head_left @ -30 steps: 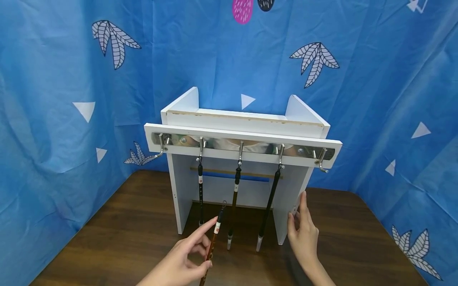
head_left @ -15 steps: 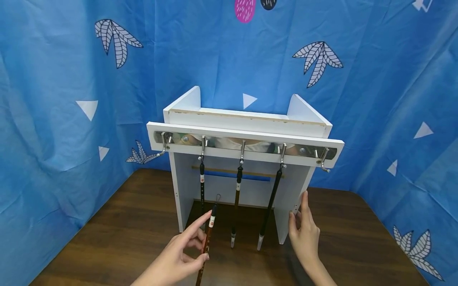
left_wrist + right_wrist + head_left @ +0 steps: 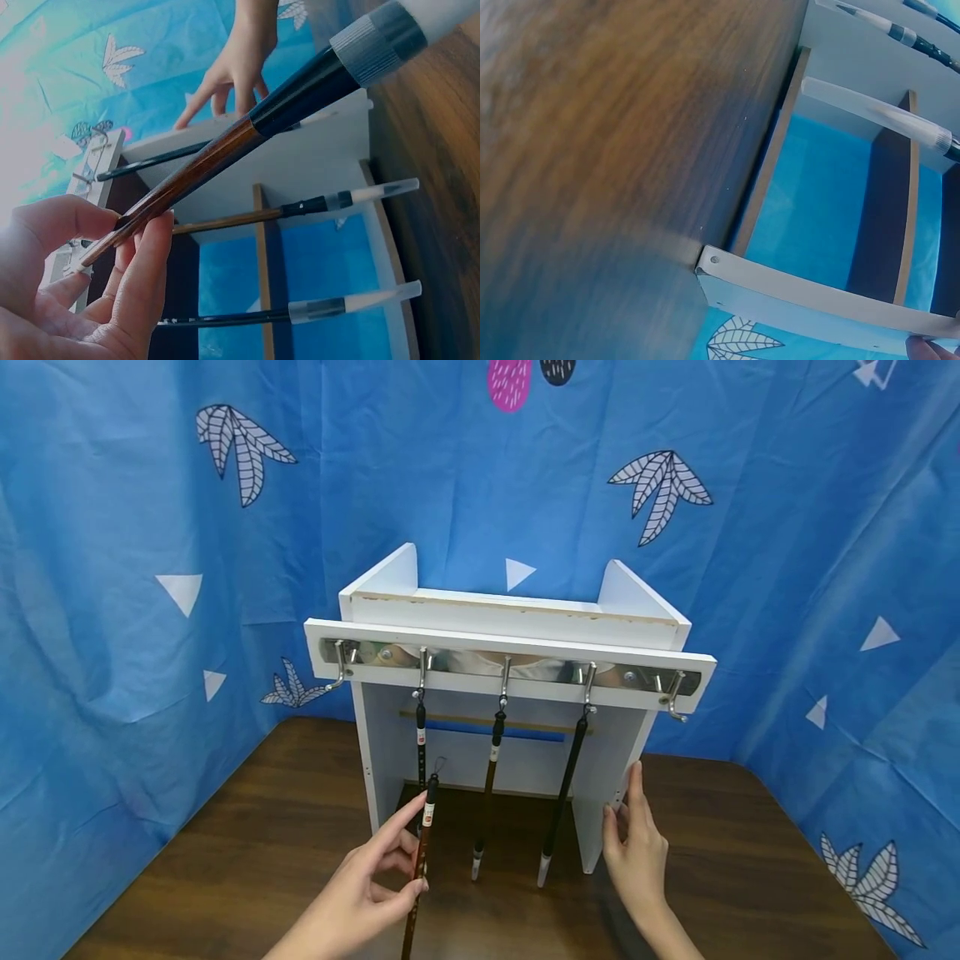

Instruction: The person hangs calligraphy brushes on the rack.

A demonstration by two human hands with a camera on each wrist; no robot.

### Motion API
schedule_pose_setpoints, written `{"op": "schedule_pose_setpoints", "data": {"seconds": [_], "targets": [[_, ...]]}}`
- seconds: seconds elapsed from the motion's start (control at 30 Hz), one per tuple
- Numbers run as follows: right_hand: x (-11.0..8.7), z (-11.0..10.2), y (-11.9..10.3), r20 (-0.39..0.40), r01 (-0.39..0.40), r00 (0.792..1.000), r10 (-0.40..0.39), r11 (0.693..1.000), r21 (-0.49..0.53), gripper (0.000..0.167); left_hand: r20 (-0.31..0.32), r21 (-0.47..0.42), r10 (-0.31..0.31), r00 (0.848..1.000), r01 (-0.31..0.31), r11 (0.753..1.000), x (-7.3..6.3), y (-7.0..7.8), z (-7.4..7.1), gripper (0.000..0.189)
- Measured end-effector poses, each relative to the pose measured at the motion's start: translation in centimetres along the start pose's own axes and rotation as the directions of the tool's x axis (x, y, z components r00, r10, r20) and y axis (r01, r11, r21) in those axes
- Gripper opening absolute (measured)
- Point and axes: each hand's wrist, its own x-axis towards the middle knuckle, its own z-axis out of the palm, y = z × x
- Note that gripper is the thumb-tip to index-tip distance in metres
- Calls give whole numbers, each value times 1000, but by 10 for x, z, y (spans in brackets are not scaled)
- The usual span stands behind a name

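In the head view my left hand (image 3: 367, 881) pinches a brown-handled calligraphy brush (image 3: 424, 837) between thumb and fingers, its hanging loop upward. The left wrist view shows this brush (image 3: 225, 154) slanting across, a pale cover partly visible at its tip end. Behind it stands a white rack (image 3: 517, 628) with a row of metal hooks. From the middle hooks hang a black brush (image 3: 422, 752), a brown brush (image 3: 491, 772) and another black brush (image 3: 567, 781). My right hand (image 3: 636, 852) rests straight fingers against the rack's right side panel (image 3: 606, 793).
The outer left hook (image 3: 340, 662) and outer right hook (image 3: 675, 695) carry nothing. Dark wooden tabletop (image 3: 247, 827) lies around the rack. A blue patterned curtain (image 3: 465, 485) surrounds the back and sides.
My left hand has moved a little to the left with the brush, which now stands more upright. My right hand keeps its place at the side panel.
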Motion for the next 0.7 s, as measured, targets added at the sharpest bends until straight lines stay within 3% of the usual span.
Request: {"op": "schedule_pose_setpoints", "data": {"seconds": [0.4, 0.7], "targets": [[2, 0, -1, -4, -1, 1000, 1, 1000, -5, 90, -82, 57, 34, 996, -29, 998, 2, -2, -7, 84], [0, 0, -2, -4, -3, 1000, 3, 1000, -5, 91, -140, 94, 24, 990, -11, 996, 1, -2, -10, 85]]}}
